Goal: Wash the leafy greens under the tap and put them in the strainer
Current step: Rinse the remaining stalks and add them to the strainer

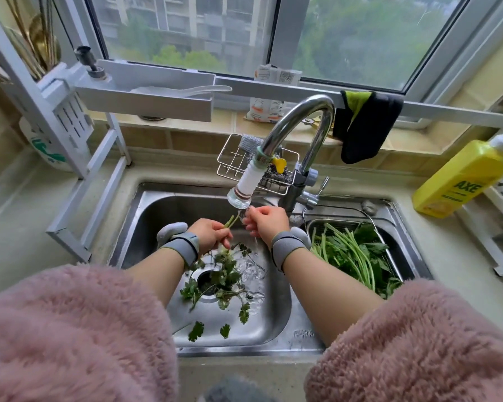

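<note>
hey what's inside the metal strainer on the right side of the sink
The strainer holds a pile of leafy greens, long stems and dark leaves. Its bottom is hidden beneath them, and the right forearm covers its near left corner.

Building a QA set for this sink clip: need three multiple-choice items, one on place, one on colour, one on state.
1. Where is the strainer with washed greens?
A. right part of the sink
B. on the windowsill
C. on the left counter

2. What colour is the dish soap bottle?
A. red
B. yellow
C. blue

3. What is the left hand doing?
A. resting flat on the counter
B. turning the tap handle
C. gripping a stem of greens under the tap

Answers:
1 A: the strainer sits in the sink, right of the right hand.
2 B: the bottle on the right counter is yellow.
3 C: its fingers curl round a green stem below the running tap.
</note>
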The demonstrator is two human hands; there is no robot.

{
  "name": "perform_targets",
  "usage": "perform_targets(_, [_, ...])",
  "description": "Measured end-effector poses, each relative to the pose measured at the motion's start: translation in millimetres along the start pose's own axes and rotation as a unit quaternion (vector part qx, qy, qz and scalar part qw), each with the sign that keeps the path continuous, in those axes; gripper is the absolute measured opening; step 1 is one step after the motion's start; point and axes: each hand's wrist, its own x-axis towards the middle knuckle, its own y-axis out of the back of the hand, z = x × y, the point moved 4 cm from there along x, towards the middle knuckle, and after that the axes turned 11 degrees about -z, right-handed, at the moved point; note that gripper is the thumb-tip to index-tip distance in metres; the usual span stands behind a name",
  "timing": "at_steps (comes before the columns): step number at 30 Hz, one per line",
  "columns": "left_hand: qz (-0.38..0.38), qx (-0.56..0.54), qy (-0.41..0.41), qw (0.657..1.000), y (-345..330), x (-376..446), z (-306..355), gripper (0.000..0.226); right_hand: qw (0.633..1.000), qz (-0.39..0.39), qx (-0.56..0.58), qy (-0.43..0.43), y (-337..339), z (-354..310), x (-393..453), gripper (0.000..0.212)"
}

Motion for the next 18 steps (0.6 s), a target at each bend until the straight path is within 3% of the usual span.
perform_targets(2, [0.040, 0.040, 0.009, 0.998, 10, -1, -10, 0.031, 0.993, -0.002, -0.120, -0.023, -5, 18, 3, 0.029])
perform_targets(3, [0.059, 0.053, 0.016, 0.997, 17, -4, -17, 0.029, 0.974, -0.050, -0.219, -0.039, -17, 28, 3, 0.024])
perform_targets(6, [0.093, 0.077, 0.026, 0.992, 28, -10, -30, 0.022, 0.855, -0.238, -0.457, -0.050, -67, 63, -5, 0.025])
perform_targets(8, [0.105, 0.076, 0.024, 0.991, 44, -8, -45, 0.023, 0.792, -0.331, -0.512, -0.041, -113, 87, -3, 0.032])
perform_targets(14, [0.127, 0.045, 0.004, 0.991, 66, 5, -78, 0.024, 0.648, -0.424, -0.632, -0.036, -183, 153, 21, 0.055])
perform_targets(16, [0.137, 0.034, 0.005, 0.990, 70, 9, -95, 0.022, 0.633, -0.420, -0.648, -0.046, -196, 172, 31, 0.048])
perform_targets(18, [0.153, 0.017, 0.004, 0.988, 76, 10, -106, 0.023, 0.619, -0.416, -0.667, 0.011, -205, 182, 39, 0.046])
